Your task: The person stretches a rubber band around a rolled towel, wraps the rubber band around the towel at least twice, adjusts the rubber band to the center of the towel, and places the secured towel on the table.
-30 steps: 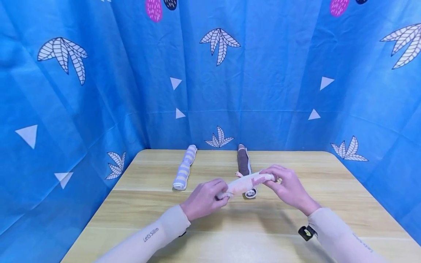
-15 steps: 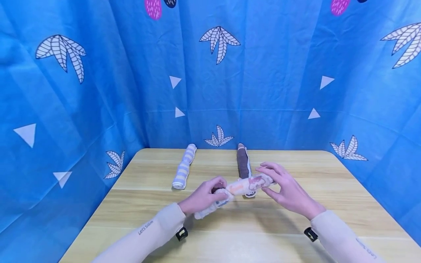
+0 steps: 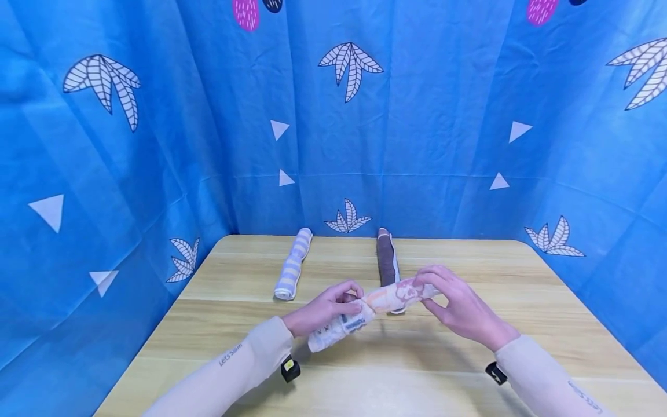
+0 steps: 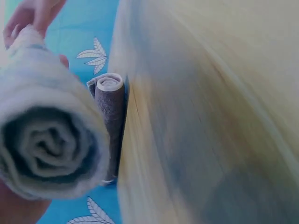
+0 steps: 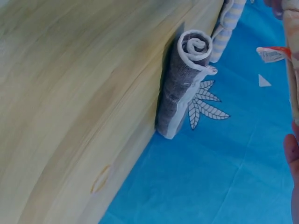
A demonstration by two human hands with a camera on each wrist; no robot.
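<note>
A rolled towel [image 3: 388,298], white with pink and orange print, is held up over the table, slanting from lower left to upper right. My left hand [image 3: 328,307] grips it near its middle, and one end sticks out below that hand. At the other end, the thumb and fingers of my right hand [image 3: 461,301] pinch the roll. The left wrist view looks at the spiral end of this towel [image 4: 51,144]. In the right wrist view a small white and red label [image 5: 271,54] hangs from its side.
Behind the held roll, a dark brown rolled towel [image 3: 387,260] with white edging lies on the wooden table [image 3: 219,347]. Left of it lies a lilac-and-cream striped rolled towel [image 3: 293,266]. A blue patterned curtain [image 3: 438,116] surrounds the table's back and sides.
My left hand has shifted its hold from the roll's left end toward its middle, so that end now shows. The towel has turned, and its lower end points down left.
</note>
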